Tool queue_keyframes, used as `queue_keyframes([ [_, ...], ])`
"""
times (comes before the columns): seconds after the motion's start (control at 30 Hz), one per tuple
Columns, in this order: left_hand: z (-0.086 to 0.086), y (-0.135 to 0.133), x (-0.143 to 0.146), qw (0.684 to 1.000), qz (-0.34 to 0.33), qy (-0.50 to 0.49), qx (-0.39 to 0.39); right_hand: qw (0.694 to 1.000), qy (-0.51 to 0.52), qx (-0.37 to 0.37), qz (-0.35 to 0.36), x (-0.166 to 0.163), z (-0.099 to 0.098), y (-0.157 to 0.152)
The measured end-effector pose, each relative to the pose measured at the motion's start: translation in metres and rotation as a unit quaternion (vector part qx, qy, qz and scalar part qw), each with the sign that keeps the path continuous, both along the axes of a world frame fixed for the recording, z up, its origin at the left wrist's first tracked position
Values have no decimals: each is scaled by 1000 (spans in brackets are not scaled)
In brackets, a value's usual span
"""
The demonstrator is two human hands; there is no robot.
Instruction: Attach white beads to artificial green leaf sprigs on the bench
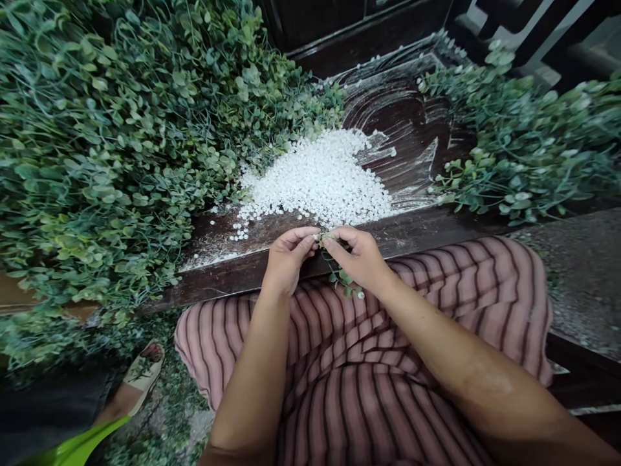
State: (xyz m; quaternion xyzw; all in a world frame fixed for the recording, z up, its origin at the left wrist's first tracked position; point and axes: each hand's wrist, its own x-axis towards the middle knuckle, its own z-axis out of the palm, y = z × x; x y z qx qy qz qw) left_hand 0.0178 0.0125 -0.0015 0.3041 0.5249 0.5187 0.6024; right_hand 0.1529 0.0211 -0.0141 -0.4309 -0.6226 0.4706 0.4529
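Observation:
Both my hands meet over the front edge of the dark wooden bench, just above my lap. Between thumb and forefinger, my left hand (287, 259) pinches a small white bead (316, 237). My right hand (359, 257) is closed on the tip of a thin green leafy sprig (345, 279), right beside the bead. The sprig hangs down below my fingers, and a white bead (360, 295) shows at its lower end. Just beyond my hands lies a heap of small white beads (320, 175) on the bench.
A large mass of green foliage (107, 129) fills the left side. Another pile of leafy sprigs (528, 142) lies at the right. White powder streaks the dark bench top (402, 123). At the lower left a person's foot in a light shoe (145, 375) shows among fallen leaves.

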Motion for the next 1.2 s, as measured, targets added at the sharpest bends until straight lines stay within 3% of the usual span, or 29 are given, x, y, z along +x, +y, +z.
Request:
queue_keyframes([
  [0.4,-2,2,-6,995,-32,-92,-17,997,50,-45,24,3,6,4],
  [0.63,-3,1,-6,996,-39,-84,-14,994,50,-80,48,4,10,6],
  [1.2,-2,-1,-5,993,-59,-99,-13,989,66,-131,21,4,12,5],
])
